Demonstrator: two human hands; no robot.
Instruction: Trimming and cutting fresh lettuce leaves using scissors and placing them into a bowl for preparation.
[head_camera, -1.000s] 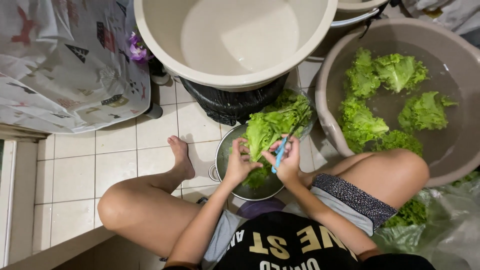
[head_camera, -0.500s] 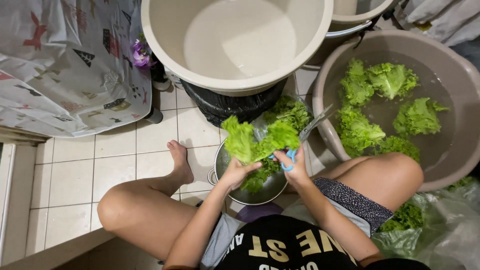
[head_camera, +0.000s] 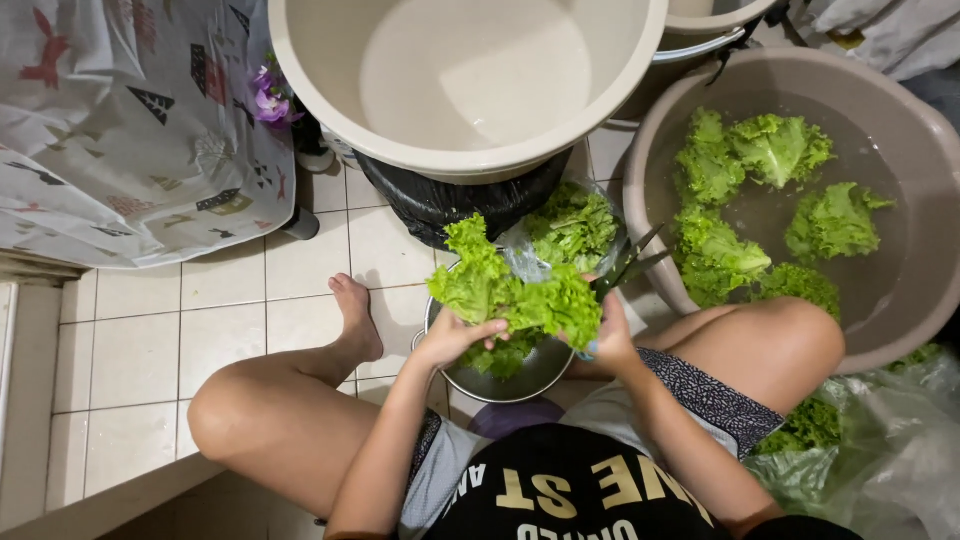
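While my left hand (head_camera: 455, 338) grips the lettuce (head_camera: 520, 295) over the bowl (head_camera: 530, 378), my right (head_camera: 612, 335) clasps scissors (head_camera: 628, 265); trimming calls for steady aim.

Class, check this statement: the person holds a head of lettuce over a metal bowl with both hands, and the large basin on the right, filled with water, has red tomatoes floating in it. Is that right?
Not quite. In the head view, the large basin holds green lettuce heads in the water, not red tomatoes. The rest stands: the left hand and right hand hold a lettuce head over the metal bowl.
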